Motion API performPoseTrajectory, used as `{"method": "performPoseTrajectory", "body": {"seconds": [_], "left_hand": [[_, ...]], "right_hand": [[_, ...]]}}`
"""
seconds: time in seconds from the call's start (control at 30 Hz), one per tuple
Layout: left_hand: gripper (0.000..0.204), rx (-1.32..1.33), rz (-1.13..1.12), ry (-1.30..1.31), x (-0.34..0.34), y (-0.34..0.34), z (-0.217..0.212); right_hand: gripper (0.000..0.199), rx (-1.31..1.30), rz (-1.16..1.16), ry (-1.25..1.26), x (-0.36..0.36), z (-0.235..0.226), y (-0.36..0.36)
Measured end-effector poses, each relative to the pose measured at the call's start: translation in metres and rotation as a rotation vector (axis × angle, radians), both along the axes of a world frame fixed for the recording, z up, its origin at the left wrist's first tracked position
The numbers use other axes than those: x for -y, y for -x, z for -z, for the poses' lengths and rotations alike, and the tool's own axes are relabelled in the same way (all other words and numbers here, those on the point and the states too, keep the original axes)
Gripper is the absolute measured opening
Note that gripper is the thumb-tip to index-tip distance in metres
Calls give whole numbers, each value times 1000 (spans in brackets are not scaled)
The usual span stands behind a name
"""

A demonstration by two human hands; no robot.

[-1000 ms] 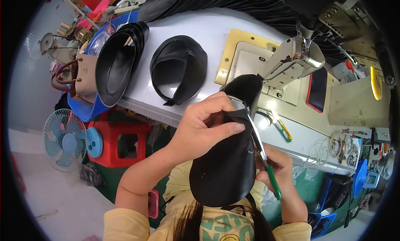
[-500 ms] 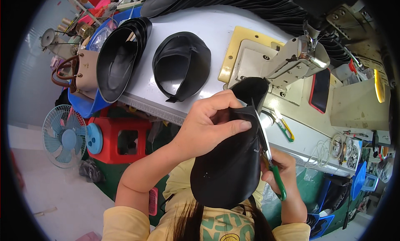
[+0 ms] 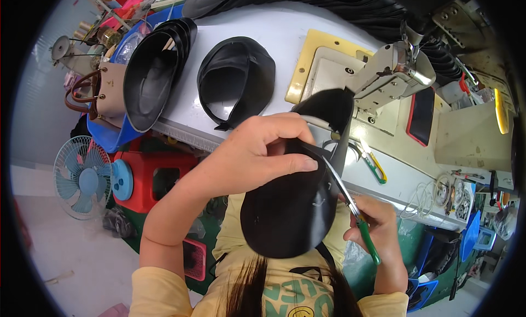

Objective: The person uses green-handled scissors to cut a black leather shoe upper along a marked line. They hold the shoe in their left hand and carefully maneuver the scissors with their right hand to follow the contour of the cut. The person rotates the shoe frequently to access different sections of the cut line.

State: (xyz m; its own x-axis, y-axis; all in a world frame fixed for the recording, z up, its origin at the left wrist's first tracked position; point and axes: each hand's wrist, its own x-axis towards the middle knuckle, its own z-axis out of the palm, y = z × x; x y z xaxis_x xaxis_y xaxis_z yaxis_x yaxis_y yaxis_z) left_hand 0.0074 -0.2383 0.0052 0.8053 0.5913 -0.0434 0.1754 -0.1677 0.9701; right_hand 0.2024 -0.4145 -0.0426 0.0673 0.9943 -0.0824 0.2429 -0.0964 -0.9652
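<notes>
My left hand [image 3: 263, 152] pinches a black, smooth, curved sheet piece [image 3: 287, 218] between thumb and fingers, above my lap. A narrower black part [image 3: 331, 109] rises behind it toward the sewing machine; whether the two are one piece I cannot tell. In my right hand [image 3: 375, 215] is a pair of green-handled scissors [image 3: 345, 191]. Its blades point up and left, with the tips at the black piece's edge beside my left thumb. Some fingers of the right hand are hidden behind the handles.
Ahead right stands a sewing machine [image 3: 392, 70], with a phone [image 3: 421, 117] and thread snips [image 3: 374, 164] near it. On the white table are a black curved shape [image 3: 260, 78], nested black shells [image 3: 143, 89] and a long black row behind. A fan [image 3: 83, 177] and red stool [image 3: 134, 177] stand left.
The black piece and my left hand have shifted slightly left and up. The scissors' blades now tilt more to the left, and the narrow black part beyond is stretched out more.
</notes>
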Motion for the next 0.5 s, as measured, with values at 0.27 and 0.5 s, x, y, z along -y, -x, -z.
{"method": "performPoseTrajectory", "body": {"seconds": [0.27, 0.5], "left_hand": [[15, -62, 58, -213, -3, -1, -15], [38, -101, 79, -72, 0, -7, -15]], "right_hand": [[62, 95, -47, 4, 4, -5, -4], [59, -35, -54, 39, 1, 7, 2]]}}
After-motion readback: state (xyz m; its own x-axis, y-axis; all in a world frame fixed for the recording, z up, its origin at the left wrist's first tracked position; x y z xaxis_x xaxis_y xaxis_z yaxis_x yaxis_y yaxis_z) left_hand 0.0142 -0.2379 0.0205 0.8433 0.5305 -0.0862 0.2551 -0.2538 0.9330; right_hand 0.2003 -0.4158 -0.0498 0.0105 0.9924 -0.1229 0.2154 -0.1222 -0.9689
